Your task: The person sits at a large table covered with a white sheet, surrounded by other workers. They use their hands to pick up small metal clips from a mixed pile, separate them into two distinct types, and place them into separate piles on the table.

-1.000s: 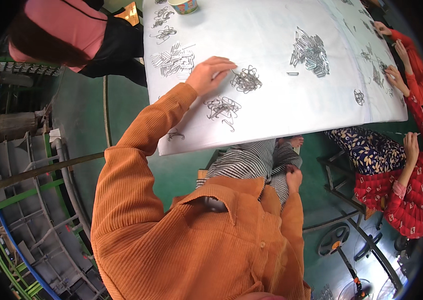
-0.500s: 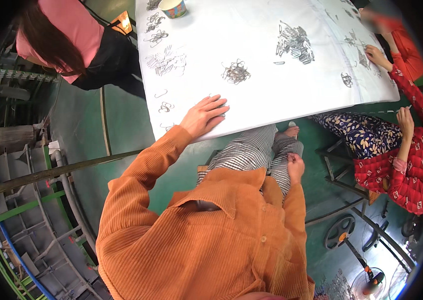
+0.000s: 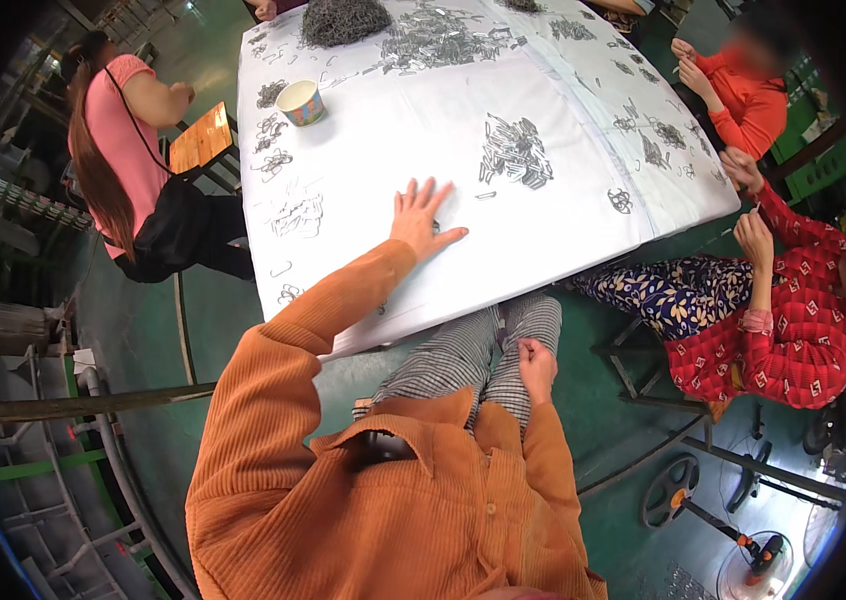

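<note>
My left hand (image 3: 421, 220) lies flat on the white table (image 3: 543, 250) with its fingers spread, holding nothing; a few small metal wire pieces show at its fingertips. A loose pile of grey metal clips (image 3: 515, 150) lies just beyond it to the right. Another flat scatter of clips (image 3: 298, 212) sits to its left. My right hand (image 3: 535, 365) rests on my striped trouser leg below the table edge, fingers curled into a loose fist. I cannot see anything in it.
A paper cup (image 3: 301, 100) and a big dark heap of clips (image 3: 343, 18) stand farther back. A person in pink (image 3: 123, 150) sits at the left by a wooden stool (image 3: 201, 140). Two people in red (image 3: 793, 320) sit at the right. A floor fan (image 3: 683, 500) stands lower right.
My view has tilted up, so more of the table shows. My left hand has slid from the table's near edge farther onto the cloth and spread flat. The right hand stays on my lap.
</note>
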Available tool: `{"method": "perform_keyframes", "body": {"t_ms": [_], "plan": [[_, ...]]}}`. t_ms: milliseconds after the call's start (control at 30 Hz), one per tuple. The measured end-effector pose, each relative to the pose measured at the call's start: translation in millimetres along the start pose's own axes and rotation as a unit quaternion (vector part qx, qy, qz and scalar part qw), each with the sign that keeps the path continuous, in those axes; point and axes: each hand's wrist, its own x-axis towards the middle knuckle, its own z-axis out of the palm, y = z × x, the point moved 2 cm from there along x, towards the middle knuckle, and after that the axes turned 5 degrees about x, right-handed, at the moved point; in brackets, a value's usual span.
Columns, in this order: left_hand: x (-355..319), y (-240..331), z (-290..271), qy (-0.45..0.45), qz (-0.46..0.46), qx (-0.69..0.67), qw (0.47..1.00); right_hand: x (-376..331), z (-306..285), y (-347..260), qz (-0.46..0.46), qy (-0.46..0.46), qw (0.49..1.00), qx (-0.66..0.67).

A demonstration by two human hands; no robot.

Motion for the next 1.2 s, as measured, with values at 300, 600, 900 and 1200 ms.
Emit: {"method": "perform_keyframes", "body": {"t_ms": [300, 600, 900, 1200], "plan": [[-25, -21, 11, 0.065, 0.139, -0.01, 0.988, -8, -6, 3, 0.012, 0.031, 0.999, 0.027], [-62, -38, -2, 0.051, 0.159, -0.009, 0.986, -2, 1, 12, -0.022, 0.019, 0.999, 0.018], [-129, 65, 13, -0.02, 0.253, -0.035, 0.967, -12, -6, 5, -0.002, 0.012, 0.999, 0.034], [-32, 122, 47, 0.016, 0.066, -0.015, 0.998, -13, -18, 15, -0.013, 0.028, 1.0, 0.004]]}}
